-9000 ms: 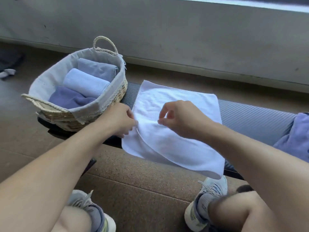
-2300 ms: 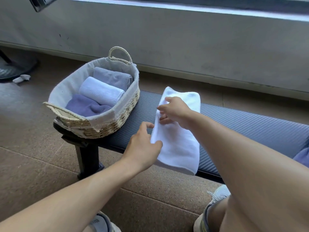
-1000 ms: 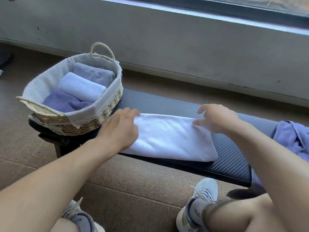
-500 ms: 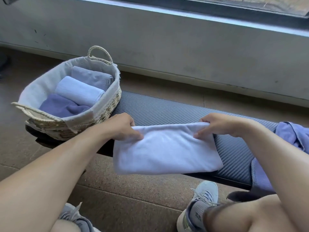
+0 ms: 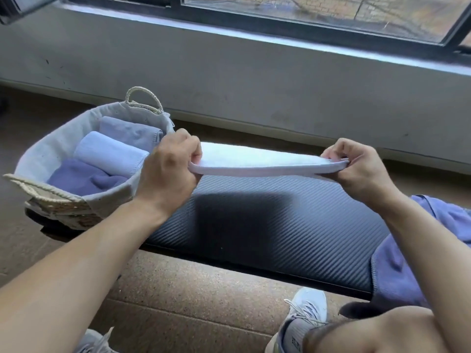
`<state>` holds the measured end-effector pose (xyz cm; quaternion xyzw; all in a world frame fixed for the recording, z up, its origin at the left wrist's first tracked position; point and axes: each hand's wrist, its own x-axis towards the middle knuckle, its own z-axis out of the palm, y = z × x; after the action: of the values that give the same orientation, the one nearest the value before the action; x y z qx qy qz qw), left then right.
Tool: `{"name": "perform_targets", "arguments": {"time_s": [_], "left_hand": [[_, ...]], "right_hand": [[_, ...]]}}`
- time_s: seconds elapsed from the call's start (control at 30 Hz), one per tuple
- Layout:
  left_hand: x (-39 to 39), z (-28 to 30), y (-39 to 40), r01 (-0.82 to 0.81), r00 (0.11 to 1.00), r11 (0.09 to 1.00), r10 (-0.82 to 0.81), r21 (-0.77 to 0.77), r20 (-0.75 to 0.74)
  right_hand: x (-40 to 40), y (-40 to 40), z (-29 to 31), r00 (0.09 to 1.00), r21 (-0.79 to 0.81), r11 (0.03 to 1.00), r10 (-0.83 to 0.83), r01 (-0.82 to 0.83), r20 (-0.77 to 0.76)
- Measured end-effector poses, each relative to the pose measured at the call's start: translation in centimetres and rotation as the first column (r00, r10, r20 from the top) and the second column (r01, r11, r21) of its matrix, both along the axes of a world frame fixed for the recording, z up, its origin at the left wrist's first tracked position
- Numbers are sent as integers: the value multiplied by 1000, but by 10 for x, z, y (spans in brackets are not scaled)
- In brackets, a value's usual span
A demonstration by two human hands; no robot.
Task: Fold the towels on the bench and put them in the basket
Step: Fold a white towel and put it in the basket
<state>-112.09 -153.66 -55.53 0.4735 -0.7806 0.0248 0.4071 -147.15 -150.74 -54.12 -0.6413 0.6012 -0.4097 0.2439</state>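
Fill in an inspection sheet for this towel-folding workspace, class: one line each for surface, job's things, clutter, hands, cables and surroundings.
Surface: black ribbed padded bench, bare under the lifted towel.
Job's things: folded white terry towel, held flat in the air; woven straw basket with grey cloth liner at the bench's left end, holding three folded blue and purple towels; loose purple towel hanging over the bench's right end.
Clutter: nothing seen.
Hands: left hand and right hand each pinch one end of the white towel.
Cables: nothing seen.
Surroundings: grey wall, window above, brown speckled floor.
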Motion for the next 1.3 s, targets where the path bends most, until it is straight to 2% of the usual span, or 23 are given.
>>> {"name": "perform_targets", "arguments": {"time_s": [0.03,0.07,0.1,0.17,0.23,0.37,0.43,0.5,0.6,0.67,0.7,0.77,0.8,0.9,0.97,1.3], "left_hand": [[2,-3,2,13,998,1000,-12,-13,69],[3,-7,6,24,986,999,-31,42,163],[4,-12,11,19,957,989,-61,147,285],[2,-24,26,-114,843,898,-139,425,519],[4,-30,34,-208,784,804,-203,557,586],[11,-19,36,-293,773,747,-183,597,608],[7,-11,39,-370,728,738,-147,564,670],[-2,-8,42,-375,724,793,-72,480,686],[-13,-11,38,-271,873,879,52,393,485],[-20,-25,32,-141,943,904,-1,404,332],[-23,-34,28,-87,951,900,-52,427,304],[-30,-49,22,-45,938,849,-145,526,314],[-34,-56,18,-54,925,821,-173,568,339],[-40,-71,8,-113,889,764,-207,635,407],[-36,-81,2,-165,876,723,-205,671,436],[-17,-96,-2,-167,877,745,-188,646,443]], "right_hand": [[-3,2,-2,994,41,999,15,-11,-105],[-5,4,-7,972,116,993,44,-18,-230],[-7,6,-13,930,228,974,100,-18,-354],[-6,12,-26,799,498,867,301,-3,-520],[0,18,-30,703,640,768,441,25,-558],[9,21,-10,670,700,708,477,91,-569],[10,24,-1,641,732,667,504,137,-579],[15,28,6,633,716,673,475,187,-611],[30,21,7,710,517,833,243,196,-661],[48,13,-6,743,362,918,126,164,-657],[56,8,-16,759,321,940,124,117,-639],[76,2,-33,767,329,944,208,4,-607],[84,0,-43,741,347,937,255,-30,-622],[94,2,-71,644,335,942,274,-29,-714],[92,7,-87,643,329,944,254,-2,-723],[47,10,-102,717,376,914,158,154,-679]]}}
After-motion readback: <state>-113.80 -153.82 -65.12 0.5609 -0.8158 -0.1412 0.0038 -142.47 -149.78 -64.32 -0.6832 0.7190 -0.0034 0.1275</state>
